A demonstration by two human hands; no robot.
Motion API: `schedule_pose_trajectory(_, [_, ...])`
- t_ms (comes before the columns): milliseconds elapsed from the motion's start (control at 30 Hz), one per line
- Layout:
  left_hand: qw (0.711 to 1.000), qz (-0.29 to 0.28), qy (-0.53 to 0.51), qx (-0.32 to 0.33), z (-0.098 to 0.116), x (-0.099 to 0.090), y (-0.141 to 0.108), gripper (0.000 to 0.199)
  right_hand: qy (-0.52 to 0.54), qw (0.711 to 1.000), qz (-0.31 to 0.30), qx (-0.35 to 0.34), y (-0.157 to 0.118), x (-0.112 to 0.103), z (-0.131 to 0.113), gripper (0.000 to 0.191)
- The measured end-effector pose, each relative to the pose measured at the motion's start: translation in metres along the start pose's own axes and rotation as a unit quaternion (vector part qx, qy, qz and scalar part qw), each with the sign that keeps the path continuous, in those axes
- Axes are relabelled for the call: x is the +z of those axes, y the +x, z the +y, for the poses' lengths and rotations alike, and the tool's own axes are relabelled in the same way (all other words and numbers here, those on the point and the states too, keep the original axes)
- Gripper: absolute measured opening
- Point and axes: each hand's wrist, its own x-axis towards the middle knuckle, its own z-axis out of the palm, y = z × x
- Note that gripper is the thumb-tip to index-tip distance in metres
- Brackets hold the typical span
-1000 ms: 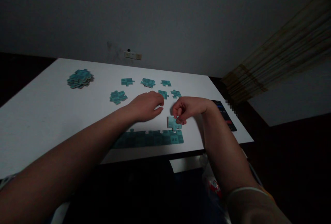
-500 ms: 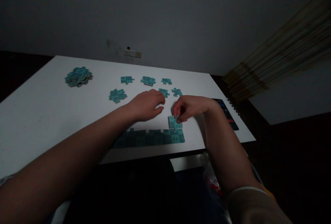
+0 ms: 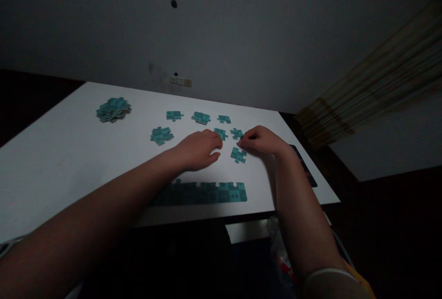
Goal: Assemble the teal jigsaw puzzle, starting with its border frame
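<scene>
My right hand [image 3: 259,140] has its thumb and fingers pinched at the right edge of a teal puzzle piece [image 3: 236,133], which lies flat on the table. Just below those fingertips lies another loose puzzle piece [image 3: 238,155]. My left hand [image 3: 200,149] rests palm down with thumb and curled fingers apart, nothing between them. Beside its fingertips is a puzzle piece [image 3: 221,134], partly covered. Nearer to me runs a joined strip of puzzle pieces [image 3: 217,193], knobs and notches along its far edge; my left forearm hides its left end.
A stack of puzzle pieces [image 3: 113,109] stands at the far left of the white table [image 3: 62,152]. Smaller groups [image 3: 161,135] [image 3: 200,117] and single pieces [image 3: 174,115] [image 3: 224,119] lie farther back. A dark phone-like device [image 3: 305,168] lies by the right edge, partly behind my right arm.
My right hand has let go of the piece it held over the strip's right end; that piece now lies farther back, apart from the strip. The hand has moved away from me. The view tilted up slightly.
</scene>
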Motion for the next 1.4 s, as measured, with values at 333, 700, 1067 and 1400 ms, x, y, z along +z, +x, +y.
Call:
schedule_pose_trajectory(333, [1.000, 0.002, -0.007, -0.013, 0.003, -0.001, 0.000, 0.032, -0.089, 0.986, 0.143, -0.013, 0.021, 0.021, 0.021, 0.048])
schedule_pose_trajectory(700, [1.000, 0.013, 0.000, -0.001, 0.001, 0.000, -0.001, 0.030, 0.012, 0.994, 0.104, 0.004, 0.010, 0.009, -0.003, 0.033])
schedule_pose_trajectory(1067, [1.000, -0.001, 0.001, -0.003, 0.004, -0.002, 0.000, 0.030, -0.001, 0.990, -0.111, -0.086, -0.015, -0.003, -0.020, 0.055])
schedule_pose_trajectory(1400, [1.000, 0.006, -0.011, 0.001, 0.000, 0.000, 0.000, 0.032, 0.172, 0.971, -0.158, -0.053, -0.016, -0.002, -0.033, 0.047])
